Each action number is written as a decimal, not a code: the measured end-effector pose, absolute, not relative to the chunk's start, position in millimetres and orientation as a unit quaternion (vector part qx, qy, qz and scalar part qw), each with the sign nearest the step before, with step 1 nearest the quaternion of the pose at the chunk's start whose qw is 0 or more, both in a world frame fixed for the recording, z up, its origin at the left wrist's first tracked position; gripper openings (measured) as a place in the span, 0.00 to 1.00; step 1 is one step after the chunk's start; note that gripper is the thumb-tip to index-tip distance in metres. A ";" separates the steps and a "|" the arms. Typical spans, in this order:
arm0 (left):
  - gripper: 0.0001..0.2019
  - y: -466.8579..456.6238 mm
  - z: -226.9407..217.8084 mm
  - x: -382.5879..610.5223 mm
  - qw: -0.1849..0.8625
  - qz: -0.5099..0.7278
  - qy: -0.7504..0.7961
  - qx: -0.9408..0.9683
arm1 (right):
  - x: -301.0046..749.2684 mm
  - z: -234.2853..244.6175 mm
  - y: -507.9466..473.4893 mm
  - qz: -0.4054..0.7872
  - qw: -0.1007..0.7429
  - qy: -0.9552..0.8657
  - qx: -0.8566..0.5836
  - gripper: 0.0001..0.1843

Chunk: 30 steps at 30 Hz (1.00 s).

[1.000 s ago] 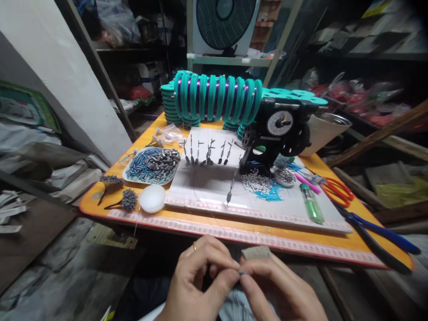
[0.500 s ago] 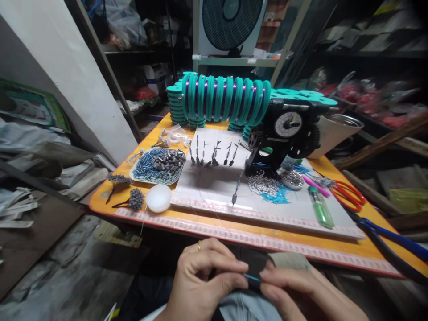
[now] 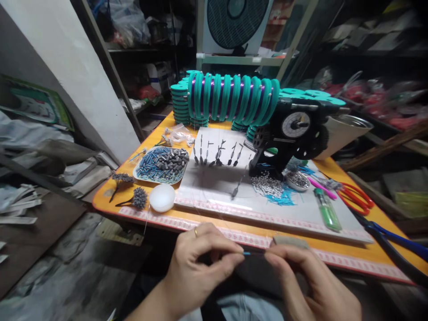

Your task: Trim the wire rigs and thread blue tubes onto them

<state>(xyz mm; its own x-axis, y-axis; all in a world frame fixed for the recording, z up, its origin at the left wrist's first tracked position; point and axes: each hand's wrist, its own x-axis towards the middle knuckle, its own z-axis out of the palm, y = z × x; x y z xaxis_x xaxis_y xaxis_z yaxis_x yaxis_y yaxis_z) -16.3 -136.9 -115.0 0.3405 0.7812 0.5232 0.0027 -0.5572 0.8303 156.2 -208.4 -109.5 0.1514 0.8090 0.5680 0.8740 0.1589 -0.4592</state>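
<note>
My left hand [image 3: 197, 263] and my right hand [image 3: 302, 278] are pinched together just below the front edge of the orange table [image 3: 267, 243]. Between their fingertips runs a thin blue tube [image 3: 249, 253] on a fine line. A ring sits on my left hand. On the white board [image 3: 301, 214] lies a small dark sinker [image 3: 236, 191] on the line. Behind it stands a black winding machine [image 3: 290, 133] carrying a row of teal spools [image 3: 230, 98].
A tray [image 3: 162, 162] of blue tubes and grey weights sits at the left, with a white dome lid [image 3: 162, 197] near it. A green lighter [image 3: 327, 209], red scissors [image 3: 356, 196] and blue-handled pliers [image 3: 394, 243] lie at the right. Cluttered shelves and a fan [image 3: 234, 22] stand behind.
My hands have moved apart slightly and risen toward the table edge, showing more of the blue tube. The view has shifted left, so the table sits further right.
</note>
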 end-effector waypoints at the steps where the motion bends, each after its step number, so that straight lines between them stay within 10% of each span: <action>1: 0.02 -128.4 -111.2 -19.7 0.322 0.492 0.264 0.765 | 160.1 -112.4 -202.9 -0.056 0.381 -0.667 -0.638 0.05; 11: 0.08 -61.3 -91.4 -38.0 0.035 0.296 0.243 0.923 | 195.3 -127.1 -174.3 -0.173 0.283 -0.690 -0.643 0.11; 30: 0.09 -59.2 -88.0 -35.3 0.040 0.256 0.234 0.937 | 164.8 -122.4 -187.1 -0.215 0.194 -0.707 -0.646 0.20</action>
